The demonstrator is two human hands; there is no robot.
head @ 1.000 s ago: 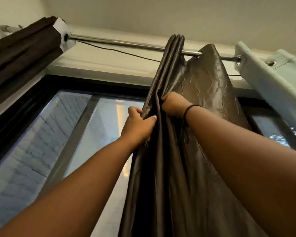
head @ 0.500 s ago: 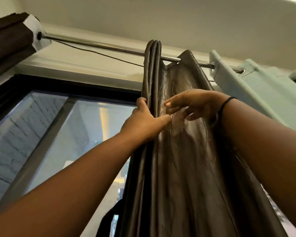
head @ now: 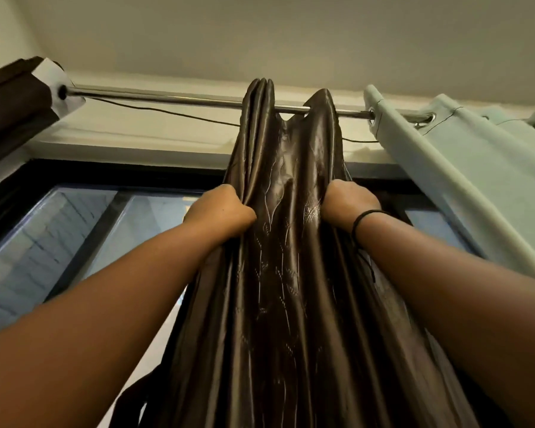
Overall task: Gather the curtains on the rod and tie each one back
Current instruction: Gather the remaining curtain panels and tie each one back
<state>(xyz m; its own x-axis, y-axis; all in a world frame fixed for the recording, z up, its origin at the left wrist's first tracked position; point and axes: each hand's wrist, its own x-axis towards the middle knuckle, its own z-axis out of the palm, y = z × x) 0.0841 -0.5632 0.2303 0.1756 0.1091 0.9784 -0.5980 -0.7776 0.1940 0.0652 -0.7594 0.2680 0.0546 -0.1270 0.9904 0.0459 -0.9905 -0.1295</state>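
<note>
Satiny dark-brown curtain with a faint stitched pattern [head: 291, 273] hangs from the shiny metal rod [head: 167, 98], near the middle of the window, and both fists are closed on it — the left hand [head: 226, 211] bunching the tight left folds, the right hand [head: 348, 205] clutching the looser right-hand pleat. One gap of bare rod shows between the two raised folds at the top, so the gathering looks unfinished.

What could go wrong: the cloth looks slick, and a hard downward tug might slip it through the fingers or strain the rod's mounts rather than slide the folds along. A thin dark cord [head: 167, 111] runs just under the rod and could snag.

Room to move — plenty of bare rod to the left, up to the bundled dark curtain with a white end [head: 28, 97]. To the right the pale green eyelet curtain [head: 445, 168] sits just beside, leaving little slack.
</note>
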